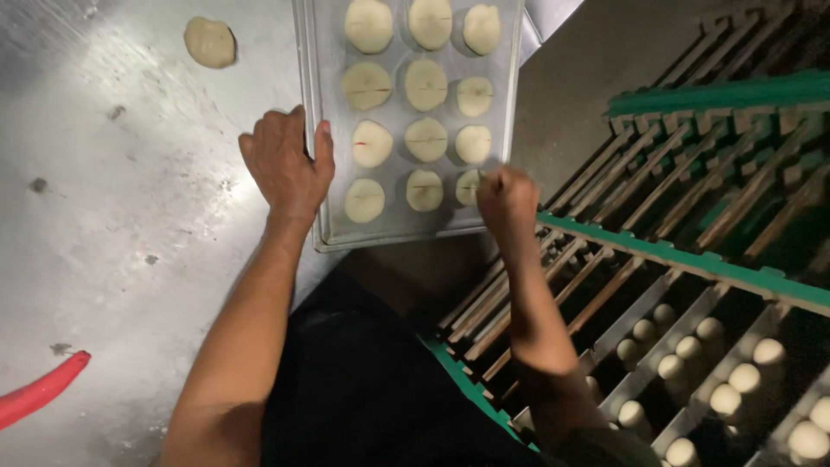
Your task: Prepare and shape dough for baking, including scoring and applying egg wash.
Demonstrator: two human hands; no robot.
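A metal baking tray (316, 130) is seen on a steel table (130, 173), its near end overhanging the table's edge. The tray is filled with pale round dough pieces (425, 138) laid in rows of three; a thin dark cut is visible across several of them.

The left hand (285, 164) is placed on the tray's left rim, near the tray's near corner. Its fingers (322, 143) are curled over the rim, so the tray is gripped at that edge, with the thumb hooked just inside the tray.

The right hand (507, 197) is held at the tray's near right corner, just beside the last dough piece in the nearest row. Its fingers are closed tight into a fist; something small and thin may be pinched there, but what it is cannot be told.

One loose dough piece (209, 41) is seen on the table, well to the left of the tray and apart from it. A red object (39, 391) is seen at the table's near left edge, far from the tray.

To the right of the tray, a green-framed rack (692, 251) with slanted runners is seen. On lower levels of the rack, more pale dough balls (726, 398) are held, below and to the right of the tray.
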